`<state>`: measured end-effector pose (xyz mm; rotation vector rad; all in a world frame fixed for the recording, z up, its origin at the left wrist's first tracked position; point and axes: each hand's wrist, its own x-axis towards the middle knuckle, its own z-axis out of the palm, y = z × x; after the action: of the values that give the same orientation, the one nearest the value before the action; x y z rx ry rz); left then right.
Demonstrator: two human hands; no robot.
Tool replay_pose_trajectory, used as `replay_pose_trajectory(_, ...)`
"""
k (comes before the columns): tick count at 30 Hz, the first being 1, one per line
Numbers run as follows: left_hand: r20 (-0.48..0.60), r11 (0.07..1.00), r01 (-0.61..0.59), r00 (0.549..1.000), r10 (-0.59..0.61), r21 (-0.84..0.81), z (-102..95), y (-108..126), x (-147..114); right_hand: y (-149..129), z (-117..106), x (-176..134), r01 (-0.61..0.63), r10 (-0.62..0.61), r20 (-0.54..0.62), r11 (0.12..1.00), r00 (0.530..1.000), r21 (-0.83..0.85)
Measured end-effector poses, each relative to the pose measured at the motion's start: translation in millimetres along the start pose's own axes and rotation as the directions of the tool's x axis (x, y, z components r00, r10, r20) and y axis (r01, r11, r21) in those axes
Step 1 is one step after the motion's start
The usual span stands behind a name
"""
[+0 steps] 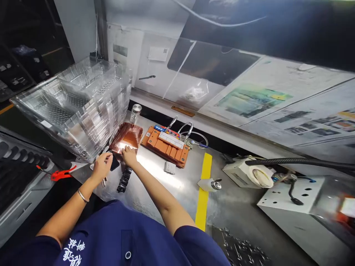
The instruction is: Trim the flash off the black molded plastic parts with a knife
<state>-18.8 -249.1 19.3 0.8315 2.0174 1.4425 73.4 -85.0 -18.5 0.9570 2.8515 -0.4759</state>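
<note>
A glossy brown see-through plastic tray [133, 131] stands on the metal bench beside a stack of clear trays. My right hand [129, 157] is at its front edge, fingers bent over the rim. To the left, my left hand [102, 168] is closed in a pinch; whatever is between its fingertips is too small to name. Between my hands lies a dark flat object like a phone [114, 163]. A row of black parts [124, 180] lies on the bench below my right wrist. Small metal pieces [104, 181] show beside my left wrist.
A tall stack of clear compartment trays [83, 122] rises at left. An orange fixture [166, 147] with metal handles stands behind a small whitish block [169, 168]. Yellow tape [205, 170] crosses the bench under a white bottle [208, 184]. Dark metal parts [238, 247] lie lower right.
</note>
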Motion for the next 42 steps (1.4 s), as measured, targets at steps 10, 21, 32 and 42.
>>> replay_pose_trajectory(10, 0.221, 0.885, 0.422, 0.898, -0.38, -0.198, 41.6, -7, 83, 12, -20, -54, 0.199, -0.195, -0.045, 0.969, 0.98, 0.144)
replay_pose_trajectory(21, 0.416, 0.969, 0.067, 0.909, 0.039, -0.238, 96.6, 20, 85, 31, -69, -41, -0.101, 0.266, -0.226, 0.827, 0.937, 0.554)
replay_pose_trajectory(32, 0.534, 0.982, -0.171, 0.824, 0.187, -0.08, 104.9, 35, 93, 54, -104, -52, -0.229, 0.396, -0.018, 0.566, 0.918, 0.792)
replay_pose_trajectory(42, 0.098, 0.908, -0.002, 0.994, -0.043, 0.419, 94.6, -6, 162, 128, -92, -142, -0.157, 0.891, -0.139, 0.226, 0.432, 0.961)
